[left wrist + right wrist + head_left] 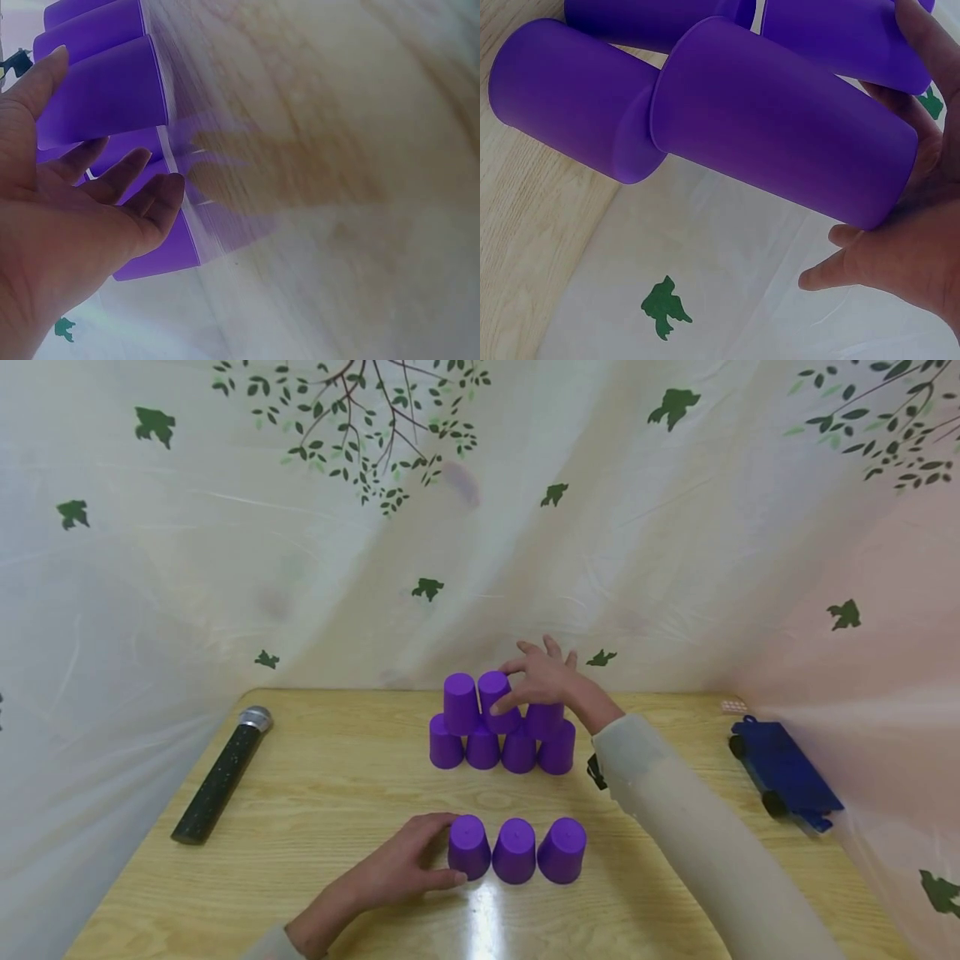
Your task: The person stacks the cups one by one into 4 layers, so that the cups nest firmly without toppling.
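Observation:
Purple cups stand upside down in two groups on the table. In the head view, my left hand [401, 864] holds the leftmost cup [468, 852] of the front row, thumb on the near side and fingers on the far side. Beside it stand a middle cup [514, 853] and a right cup [562, 853]. Farther back, three cups rest on a lower row of several cups [482, 747]. My right hand [546, 677] pinches the middle upper cup [492, 689] between thumb and forefinger, its other fingers spread. Its palm partly covers the right upper cup [780, 120].
On the table's left lies a black microphone [221, 777] with a silver head. A dark blue toy vehicle [783, 768] sits at the right edge. Behind the table [337, 760] hangs a pale curtain [322, 593] with printed leaves. A small black object [596, 772] shows beside the right sleeve.

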The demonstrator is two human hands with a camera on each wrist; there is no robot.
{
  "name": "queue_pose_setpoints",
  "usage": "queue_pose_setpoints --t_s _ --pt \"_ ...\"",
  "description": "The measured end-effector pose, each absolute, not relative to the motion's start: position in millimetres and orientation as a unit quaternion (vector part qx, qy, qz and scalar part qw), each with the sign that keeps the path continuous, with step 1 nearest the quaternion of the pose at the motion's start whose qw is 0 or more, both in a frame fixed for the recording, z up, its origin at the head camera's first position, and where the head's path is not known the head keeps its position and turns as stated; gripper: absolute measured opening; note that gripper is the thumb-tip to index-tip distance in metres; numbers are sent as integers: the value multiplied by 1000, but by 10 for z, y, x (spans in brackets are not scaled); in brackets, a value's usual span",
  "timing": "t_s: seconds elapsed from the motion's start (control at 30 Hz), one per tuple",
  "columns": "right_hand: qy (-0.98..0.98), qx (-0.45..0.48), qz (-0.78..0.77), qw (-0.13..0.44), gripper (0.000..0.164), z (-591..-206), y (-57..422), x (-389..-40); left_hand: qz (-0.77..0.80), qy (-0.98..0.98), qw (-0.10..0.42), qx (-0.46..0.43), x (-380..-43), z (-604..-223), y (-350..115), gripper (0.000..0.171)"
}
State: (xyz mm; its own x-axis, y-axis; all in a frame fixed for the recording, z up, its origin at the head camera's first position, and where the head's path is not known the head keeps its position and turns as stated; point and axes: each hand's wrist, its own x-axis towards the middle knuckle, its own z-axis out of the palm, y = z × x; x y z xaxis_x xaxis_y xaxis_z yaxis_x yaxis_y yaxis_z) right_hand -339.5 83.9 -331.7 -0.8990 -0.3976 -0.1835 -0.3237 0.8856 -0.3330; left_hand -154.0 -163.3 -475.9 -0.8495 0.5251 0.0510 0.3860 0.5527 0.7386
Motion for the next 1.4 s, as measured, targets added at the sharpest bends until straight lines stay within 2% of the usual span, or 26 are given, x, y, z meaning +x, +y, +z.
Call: queue_pose_setpoints --t_s 0.93,1.4 --pt "956 -210 -159 129 73 -3231 863 -3391 387 879 84 265 -1558 -4719 -1617 65" --pt "958 -209 -157 119 64 -3221 855 -3370 392 879 83 259 -1582 -4744 -1595 63"
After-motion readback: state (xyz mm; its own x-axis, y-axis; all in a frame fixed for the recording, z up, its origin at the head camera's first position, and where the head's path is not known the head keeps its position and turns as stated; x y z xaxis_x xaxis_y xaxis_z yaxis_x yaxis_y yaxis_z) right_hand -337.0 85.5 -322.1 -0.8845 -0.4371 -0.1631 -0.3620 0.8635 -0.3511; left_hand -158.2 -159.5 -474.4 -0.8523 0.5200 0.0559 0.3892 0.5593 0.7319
